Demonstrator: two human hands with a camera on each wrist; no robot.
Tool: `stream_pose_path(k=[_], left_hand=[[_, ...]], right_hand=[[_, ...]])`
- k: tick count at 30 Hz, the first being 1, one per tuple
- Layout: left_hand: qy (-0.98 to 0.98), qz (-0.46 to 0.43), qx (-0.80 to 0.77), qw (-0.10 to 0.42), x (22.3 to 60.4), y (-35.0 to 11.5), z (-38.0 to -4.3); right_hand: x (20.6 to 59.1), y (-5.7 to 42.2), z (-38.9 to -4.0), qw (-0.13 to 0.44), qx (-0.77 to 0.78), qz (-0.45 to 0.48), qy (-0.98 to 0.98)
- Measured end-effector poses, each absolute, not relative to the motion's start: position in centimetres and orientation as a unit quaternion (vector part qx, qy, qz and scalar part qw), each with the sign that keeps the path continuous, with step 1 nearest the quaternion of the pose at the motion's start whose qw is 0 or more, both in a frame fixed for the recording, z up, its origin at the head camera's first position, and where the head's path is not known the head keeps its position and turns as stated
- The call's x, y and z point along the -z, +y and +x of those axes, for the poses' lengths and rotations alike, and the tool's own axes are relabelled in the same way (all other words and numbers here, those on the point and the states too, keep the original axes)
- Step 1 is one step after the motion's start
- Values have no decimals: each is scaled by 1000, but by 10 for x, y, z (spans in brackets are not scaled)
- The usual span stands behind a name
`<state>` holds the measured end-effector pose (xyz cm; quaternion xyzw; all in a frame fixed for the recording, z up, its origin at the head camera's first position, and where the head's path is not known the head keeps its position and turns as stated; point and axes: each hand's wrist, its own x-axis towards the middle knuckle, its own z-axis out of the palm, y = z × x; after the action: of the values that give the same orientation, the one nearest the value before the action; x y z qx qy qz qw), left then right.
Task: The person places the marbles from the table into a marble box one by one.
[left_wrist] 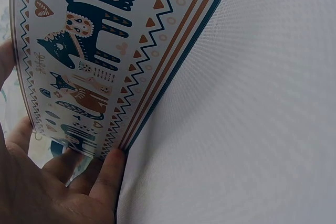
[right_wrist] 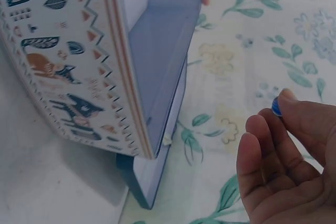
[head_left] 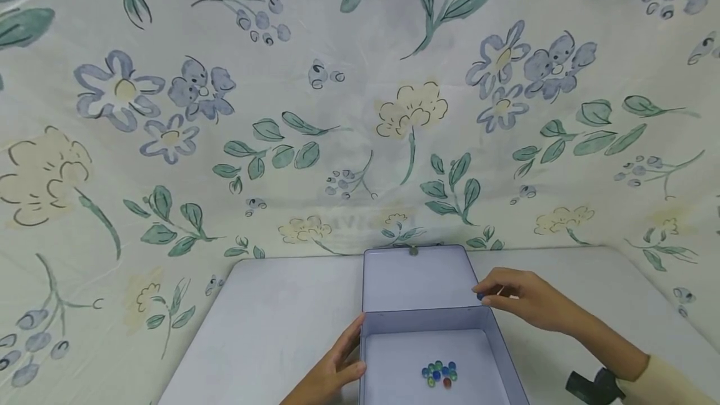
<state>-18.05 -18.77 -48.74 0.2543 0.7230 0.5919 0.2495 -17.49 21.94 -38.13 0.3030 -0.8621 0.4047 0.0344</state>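
Between thumb and fingertips my right hand (head_left: 525, 300) pinches a blue marble (right_wrist: 276, 107), above the right side of a tin box (head_left: 424, 322) near its hinge. The box's lid (head_left: 416, 280) lies folded back behind it. A small cluster of marbles (head_left: 437, 375), blue, green and one reddish-brown, rests on the box floor. At the box's left side, my left hand (head_left: 337, 364) touches the outer wall with fairly straight fingers. In the left wrist view those fingers lie against the patterned wall (left_wrist: 100, 40), printed with animals.
The box stands on a white table (head_left: 281, 311). Floral cloth (head_left: 349, 99) hangs behind and beside the table. A dark strap-like device (head_left: 595, 386) sits at my right wrist, by a pale sleeve (head_left: 666, 383).
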Motion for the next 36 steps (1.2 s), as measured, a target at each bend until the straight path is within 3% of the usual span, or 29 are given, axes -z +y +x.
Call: stream_pose_path(k=[11,36], left_hand=[[728,263,-587,238,486,-187,-178],[724,257,-594,240,489,-185,-173]], right_hand=[[379,184,-192,3,-408,369,-835],[402,117,-206,-103,-356,392,-842]])
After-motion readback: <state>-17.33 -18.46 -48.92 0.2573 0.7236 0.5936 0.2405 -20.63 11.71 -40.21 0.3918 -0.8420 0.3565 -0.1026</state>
